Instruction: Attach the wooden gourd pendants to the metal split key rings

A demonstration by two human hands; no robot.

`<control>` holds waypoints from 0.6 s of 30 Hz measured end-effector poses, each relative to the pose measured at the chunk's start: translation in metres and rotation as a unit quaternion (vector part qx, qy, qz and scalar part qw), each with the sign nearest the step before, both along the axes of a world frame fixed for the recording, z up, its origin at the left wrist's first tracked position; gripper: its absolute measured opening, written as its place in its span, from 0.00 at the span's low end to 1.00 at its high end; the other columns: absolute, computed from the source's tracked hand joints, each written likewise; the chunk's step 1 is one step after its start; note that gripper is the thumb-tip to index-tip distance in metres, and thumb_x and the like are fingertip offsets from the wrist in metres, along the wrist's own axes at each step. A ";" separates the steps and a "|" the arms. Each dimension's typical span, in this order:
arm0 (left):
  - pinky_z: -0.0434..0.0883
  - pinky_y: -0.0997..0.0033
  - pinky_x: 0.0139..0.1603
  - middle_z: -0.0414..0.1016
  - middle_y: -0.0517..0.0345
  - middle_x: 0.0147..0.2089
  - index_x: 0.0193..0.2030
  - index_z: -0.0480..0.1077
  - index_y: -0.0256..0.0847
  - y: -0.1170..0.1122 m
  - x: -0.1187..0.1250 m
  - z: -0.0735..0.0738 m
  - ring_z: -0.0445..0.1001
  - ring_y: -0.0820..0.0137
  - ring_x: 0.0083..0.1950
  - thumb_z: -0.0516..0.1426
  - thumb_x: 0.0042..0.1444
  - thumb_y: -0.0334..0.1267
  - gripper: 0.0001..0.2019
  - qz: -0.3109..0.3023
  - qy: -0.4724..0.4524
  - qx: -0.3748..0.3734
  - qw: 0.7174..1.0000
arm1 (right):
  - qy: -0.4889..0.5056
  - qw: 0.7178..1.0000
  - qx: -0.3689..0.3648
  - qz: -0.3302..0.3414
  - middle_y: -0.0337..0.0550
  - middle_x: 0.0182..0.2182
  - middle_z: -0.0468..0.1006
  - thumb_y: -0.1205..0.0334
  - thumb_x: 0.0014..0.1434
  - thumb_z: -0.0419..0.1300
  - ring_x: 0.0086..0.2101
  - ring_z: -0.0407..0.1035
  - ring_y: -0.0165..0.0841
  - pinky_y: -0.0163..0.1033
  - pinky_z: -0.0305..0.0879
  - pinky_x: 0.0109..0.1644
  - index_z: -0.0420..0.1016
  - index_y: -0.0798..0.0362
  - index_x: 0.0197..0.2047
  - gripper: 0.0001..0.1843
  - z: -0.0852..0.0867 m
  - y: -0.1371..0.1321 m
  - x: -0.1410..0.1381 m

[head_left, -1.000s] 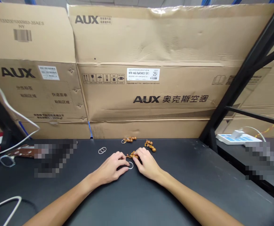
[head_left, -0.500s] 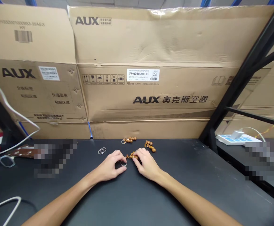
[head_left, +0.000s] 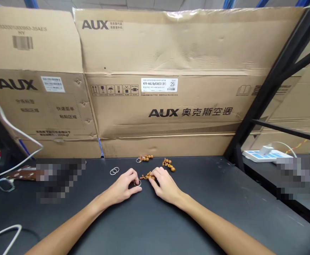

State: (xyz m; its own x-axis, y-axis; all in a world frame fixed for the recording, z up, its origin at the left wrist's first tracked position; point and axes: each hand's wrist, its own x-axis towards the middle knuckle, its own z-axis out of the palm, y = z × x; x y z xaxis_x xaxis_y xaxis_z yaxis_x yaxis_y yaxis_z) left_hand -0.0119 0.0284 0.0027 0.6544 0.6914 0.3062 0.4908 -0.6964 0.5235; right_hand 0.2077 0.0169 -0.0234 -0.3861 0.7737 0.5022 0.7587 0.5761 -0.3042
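My left hand [head_left: 123,186] rests low over the black tabletop, its thumb and curled fingers apart. A metal split ring [head_left: 137,183] shows in that gap, against the fingertips; part of it is hidden. To the right, my right hand [head_left: 165,183] has its fingers closed on a brown gourd-shaped bead charm [head_left: 146,175] with a knotted orange cord. The cord end points towards the left hand. Two overlapping split rings [head_left: 114,171] lie beyond the left hand. Behind the hands lie a charm with a ring attached [head_left: 145,158] and another charm [head_left: 169,164].
Large cardboard boxes [head_left: 160,53] stand along the back of the black table [head_left: 133,226]. Glasses [head_left: 6,184] and a white cable [head_left: 14,232] lie at left. A power strip [head_left: 266,155] sits beyond the black frame [head_left: 253,120] at right.
The split ring has shifted slightly left and away from me along with my left fingertips. The right hand stays on the charm. The whole view has shifted a little.
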 end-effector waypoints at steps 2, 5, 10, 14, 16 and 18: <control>0.68 0.70 0.42 0.66 0.56 0.43 0.37 0.67 0.40 0.001 -0.003 0.002 0.67 0.70 0.38 0.57 0.55 0.38 0.05 -0.015 0.006 -0.009 1.000 | 0.001 1.000 0.003 0.002 0.44 0.34 0.70 0.66 0.64 0.51 0.36 0.62 0.36 0.42 0.61 0.41 0.65 0.52 0.35 0.05 0.001 0.000 0.000; 0.68 0.71 0.40 0.67 0.55 0.45 0.41 0.68 0.41 0.005 -0.009 0.006 0.68 0.72 0.36 0.56 0.56 0.35 0.06 -0.038 0.018 -0.026 0.999 | 0.002 1.000 0.008 0.003 0.44 0.34 0.70 0.65 0.64 0.51 0.36 0.63 0.36 0.41 0.61 0.41 0.66 0.52 0.35 0.05 0.001 -0.001 0.000; 0.67 0.71 0.38 0.71 0.54 0.40 0.34 0.68 0.39 0.010 -0.010 0.005 0.68 0.72 0.34 0.50 0.60 0.32 0.07 -0.031 0.018 -0.009 0.999 | 0.001 1.000 0.010 0.005 0.44 0.34 0.70 0.65 0.64 0.51 0.36 0.63 0.36 0.42 0.61 0.41 0.66 0.52 0.36 0.05 0.001 -0.002 0.000; 0.67 0.69 0.41 0.70 0.54 0.39 0.31 0.66 0.40 0.007 -0.004 -0.001 0.68 0.70 0.38 0.50 0.61 0.34 0.08 -0.012 -0.004 0.024 1.000 | 0.003 1.000 0.013 0.006 0.44 0.34 0.70 0.65 0.64 0.51 0.37 0.63 0.37 0.42 0.61 0.41 0.66 0.52 0.36 0.05 0.001 -0.001 0.000; 0.68 0.70 0.40 0.69 0.55 0.40 0.32 0.66 0.40 0.005 -0.003 -0.003 0.68 0.70 0.37 0.51 0.61 0.35 0.06 -0.005 -0.012 0.020 1.000 | 0.001 1.000 0.010 0.005 0.44 0.34 0.70 0.65 0.64 0.51 0.37 0.63 0.37 0.42 0.61 0.41 0.66 0.52 0.36 0.05 0.001 -0.001 0.000; 0.68 0.71 0.38 0.69 0.55 0.41 0.34 0.66 0.40 0.004 -0.004 -0.002 0.68 0.72 0.35 0.53 0.60 0.36 0.04 -0.006 -0.009 0.011 1.000 | -0.001 1.000 0.008 0.006 0.44 0.35 0.70 0.65 0.64 0.51 0.37 0.63 0.36 0.42 0.61 0.41 0.66 0.52 0.36 0.05 0.000 -0.001 0.000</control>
State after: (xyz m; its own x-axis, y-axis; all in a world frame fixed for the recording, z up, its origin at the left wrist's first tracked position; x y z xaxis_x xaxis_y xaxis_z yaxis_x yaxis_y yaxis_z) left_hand -0.0158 0.0328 0.0005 0.6564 0.6770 0.3328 0.4732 -0.7131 0.5173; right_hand 0.2077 0.0159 -0.0231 -0.3957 0.7612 0.5138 0.7525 0.5894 -0.2938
